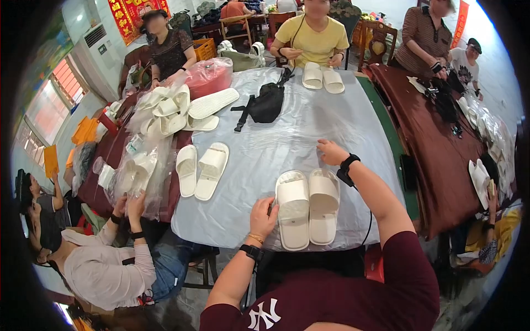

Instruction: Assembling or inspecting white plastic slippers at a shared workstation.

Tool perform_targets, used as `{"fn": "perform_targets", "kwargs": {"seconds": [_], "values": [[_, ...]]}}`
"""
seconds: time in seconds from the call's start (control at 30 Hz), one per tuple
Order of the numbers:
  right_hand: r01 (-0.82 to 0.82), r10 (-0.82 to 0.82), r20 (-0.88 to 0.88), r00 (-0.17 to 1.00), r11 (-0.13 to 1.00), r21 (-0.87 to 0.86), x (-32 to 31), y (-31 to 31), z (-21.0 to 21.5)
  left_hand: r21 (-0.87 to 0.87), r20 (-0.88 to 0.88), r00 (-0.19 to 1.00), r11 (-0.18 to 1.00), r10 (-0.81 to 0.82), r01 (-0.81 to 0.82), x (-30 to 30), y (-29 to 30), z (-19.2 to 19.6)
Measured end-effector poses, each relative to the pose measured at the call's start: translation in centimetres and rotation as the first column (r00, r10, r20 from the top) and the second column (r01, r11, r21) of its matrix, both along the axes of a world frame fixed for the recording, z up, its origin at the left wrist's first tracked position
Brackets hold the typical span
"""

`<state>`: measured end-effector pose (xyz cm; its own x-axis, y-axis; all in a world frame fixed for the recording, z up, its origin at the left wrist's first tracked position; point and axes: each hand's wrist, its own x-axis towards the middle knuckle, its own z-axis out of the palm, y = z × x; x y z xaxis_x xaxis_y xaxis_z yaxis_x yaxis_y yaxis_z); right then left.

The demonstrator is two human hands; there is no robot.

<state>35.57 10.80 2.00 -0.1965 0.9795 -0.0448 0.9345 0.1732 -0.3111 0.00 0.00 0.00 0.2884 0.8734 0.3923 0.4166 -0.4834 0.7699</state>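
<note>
L hand (264, 216) is resting at the near edge of the table (265, 149), fingers curled loosely against the left side of the near pair of white slippers (308, 207), touching but not clamping. That pair is lying side by side, toes pointing away, just in from the near edge on the clear plastic sheet (309, 121). R hand (331, 152) is reaching further in w/ forearm angled across the pair's right side, fingers bunched, pinching the sheet. 2nd pair of white slippers (200, 169) is sitting near the table's left edge; black waist bag (265, 103) is lying toward the far side
</note>
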Motion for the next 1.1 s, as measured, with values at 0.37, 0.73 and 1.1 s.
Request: {"fn": "perform_targets", "kwargs": {"seconds": [0.37, 0.73, 1.1], "values": [[0.147, -0.085, -0.324, 0.942, 0.974, 0.173, -0.5, -1.2, -0.1, 0.037, -0.021, 1.0, 0.999, -0.005, 0.006, -0.3, -0.2, 0.1], [0.547, -0.273, -0.723, 0.634, 0.819, 0.17, -0.9, -1.9, 3.4, 0.11, -0.03, 1.0, 0.994, -0.006, 0.01, -0.2, -0.1, 0.7], [0.378, -0.004, -0.567, 0.824, 0.749, 0.544, -4.2, -8.3, 9.6, -0.055, 0.091, 0.996, 0.998, 0.0, 0.005, 0.7, -0.3, 1.9]]}}
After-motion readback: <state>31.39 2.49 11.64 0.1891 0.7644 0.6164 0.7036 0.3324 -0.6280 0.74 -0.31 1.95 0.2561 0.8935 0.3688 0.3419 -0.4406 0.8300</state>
